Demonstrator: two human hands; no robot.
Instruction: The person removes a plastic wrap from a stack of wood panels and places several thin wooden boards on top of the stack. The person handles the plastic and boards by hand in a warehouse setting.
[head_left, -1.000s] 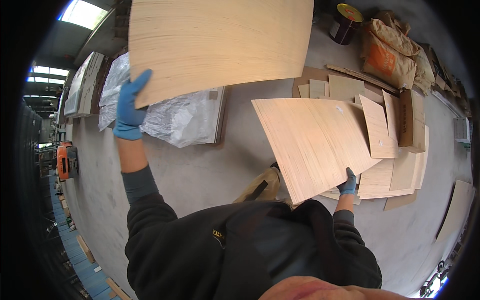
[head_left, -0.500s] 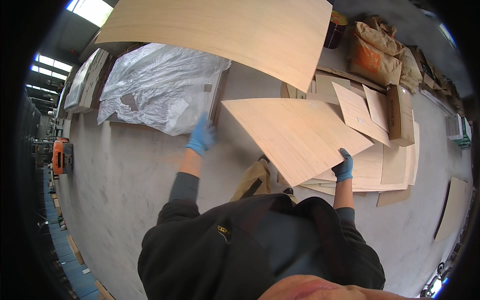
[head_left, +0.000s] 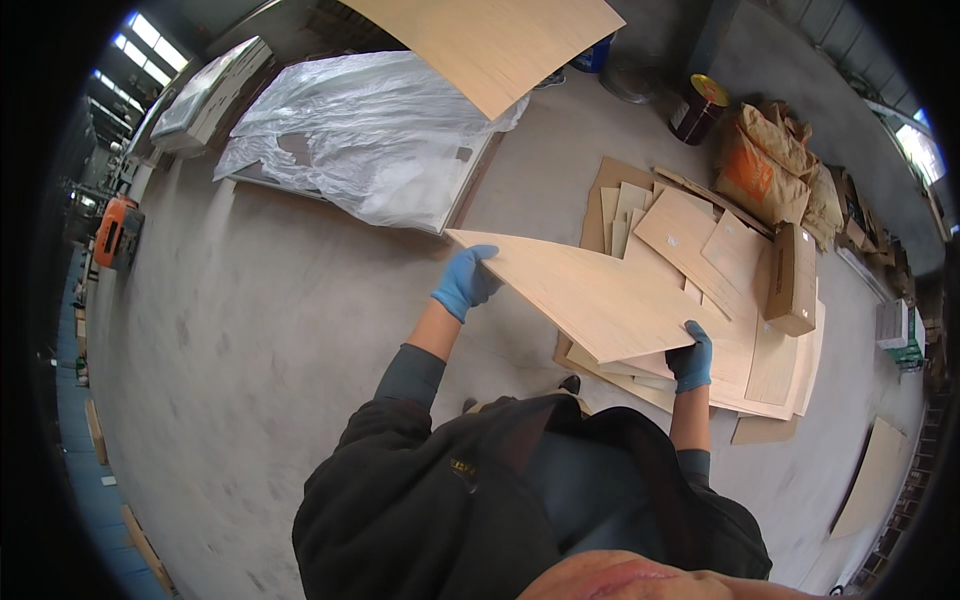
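A pale plywood sheet point(head_left: 590, 290) is held up at a tilt between both hands, in front of my body. My left hand point(head_left: 468, 283), in a blue glove, is closed on the sheet's left edge close to its far left corner. Near the right corner, my right hand point(head_left: 692, 360), in a blue and dark glove, grips the near edge with the thumb on top. Below and beyond the sheet lies a stack of loose wood panels point(head_left: 735, 345) on the floor, partly hidden by it. Another large plywood sheet point(head_left: 500, 45) spans the top of the view.
A low stack under crinkled plastic film point(head_left: 350, 140) is at the far left. A long cardboard box point(head_left: 793, 280) rests on the panels. Paper sacks point(head_left: 765, 165) and a dark drum point(head_left: 697, 110) stand behind. An orange machine point(head_left: 117, 232) is farther left; a single panel point(head_left: 868, 478) lies right.
My left hand has moved from swinging free beside the sheet to gripping its left edge. My right hand keeps its hold. The view has shifted, and the upper sheet shows less.
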